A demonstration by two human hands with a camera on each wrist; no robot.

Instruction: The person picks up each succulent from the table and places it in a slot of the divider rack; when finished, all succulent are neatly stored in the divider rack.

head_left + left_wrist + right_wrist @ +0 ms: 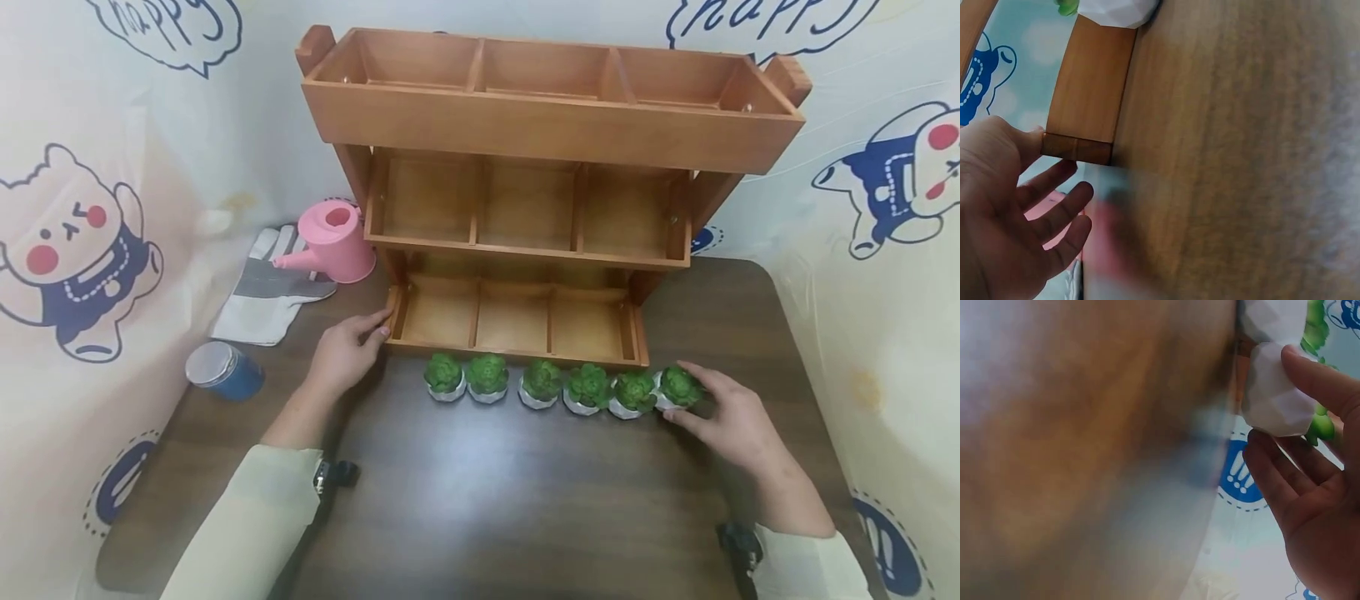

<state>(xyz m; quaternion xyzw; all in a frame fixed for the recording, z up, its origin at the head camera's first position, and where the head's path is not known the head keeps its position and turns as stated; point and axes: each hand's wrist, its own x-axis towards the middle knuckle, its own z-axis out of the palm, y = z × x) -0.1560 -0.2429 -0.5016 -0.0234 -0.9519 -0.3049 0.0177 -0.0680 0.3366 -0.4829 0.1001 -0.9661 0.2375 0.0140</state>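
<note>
A three-tier wooden shelf (551, 125) stands at the back of the table, each tier divided into compartments. My left hand (347, 354) touches the front left corner of its lowest tier; in the left wrist view the loosely extended fingers and thumb meet the rail end (1077, 149). Several green artificial succulents in white faceted pots (540, 385) form a row before the shelf. My right hand (738, 421) holds the rightmost potted succulent (678, 387) between thumb and fingers. In the right wrist view, that white pot (1275, 394) sits against its neighbour.
A pink watering can (341, 246) stands left of the shelf, beside a grey and white glove (262, 292). Nearer the left table edge is a blue jar (232, 375) with a silvery lid. Printed cloth (75, 108) surrounds the brown table (517, 508).
</note>
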